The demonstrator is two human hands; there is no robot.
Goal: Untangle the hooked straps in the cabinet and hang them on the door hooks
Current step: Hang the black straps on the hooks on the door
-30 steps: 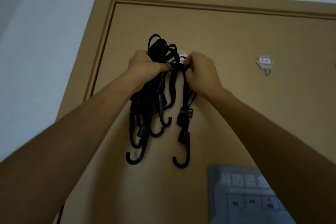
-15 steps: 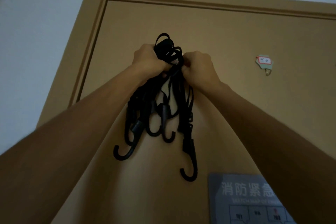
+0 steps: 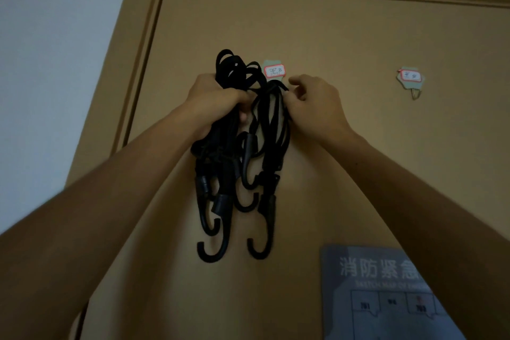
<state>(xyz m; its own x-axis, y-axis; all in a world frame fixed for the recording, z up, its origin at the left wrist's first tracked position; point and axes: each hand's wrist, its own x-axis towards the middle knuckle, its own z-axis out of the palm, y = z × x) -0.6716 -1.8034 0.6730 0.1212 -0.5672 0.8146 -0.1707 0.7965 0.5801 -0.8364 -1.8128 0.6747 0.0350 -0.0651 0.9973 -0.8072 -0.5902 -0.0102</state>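
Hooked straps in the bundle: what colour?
Black, the hooked straps and their plastic hook ends alike; the head view shows it.

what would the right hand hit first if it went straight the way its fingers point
The black straps: the right hand points left, its fingers at their top loop beside the labelled door hook. Past them comes the left hand; depth unclear.

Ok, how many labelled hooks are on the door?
2. The left door hook is at the top of the black hooked straps, its prong hidden; the right door hook is bare. Others may lie beyond the frame.
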